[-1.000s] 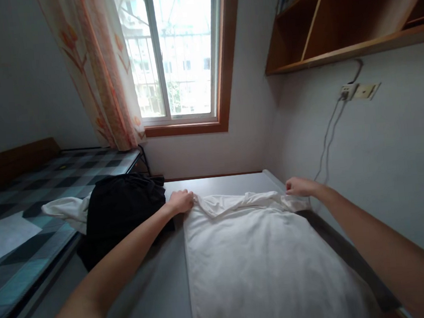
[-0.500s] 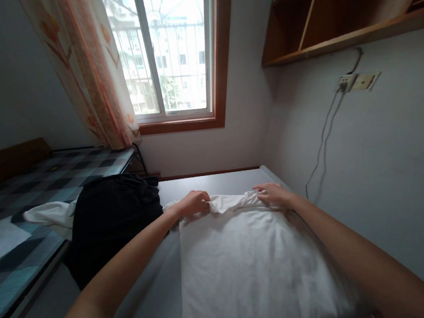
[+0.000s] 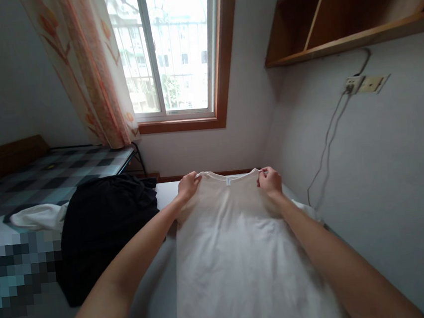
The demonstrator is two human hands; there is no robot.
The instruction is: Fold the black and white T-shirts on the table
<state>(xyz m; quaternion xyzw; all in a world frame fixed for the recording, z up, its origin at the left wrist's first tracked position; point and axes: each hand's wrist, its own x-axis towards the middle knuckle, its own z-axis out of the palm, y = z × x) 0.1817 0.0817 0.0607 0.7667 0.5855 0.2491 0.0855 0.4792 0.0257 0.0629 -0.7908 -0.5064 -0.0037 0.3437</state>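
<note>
A white T-shirt stretches over the light-coloured surface in front of me, its neckline at the far end. My left hand pinches the shirt beside the left end of the collar. At the collar's other end, my right hand grips the fabric with curled fingers. The collar is lifted a little, and a small label shows inside it. What lies beneath the shirt is hidden.
Dark clothing lies heaped to the left, with a piece of white cloth beside it. Farther left is a bed with a checked cover. A wooden shelf and a power socket with a cord are on the right wall.
Both hands have pulled up the collar, which lay bunched before. The neckline is now spread between them, with its label visible. White cloth now shows at the right edge.
</note>
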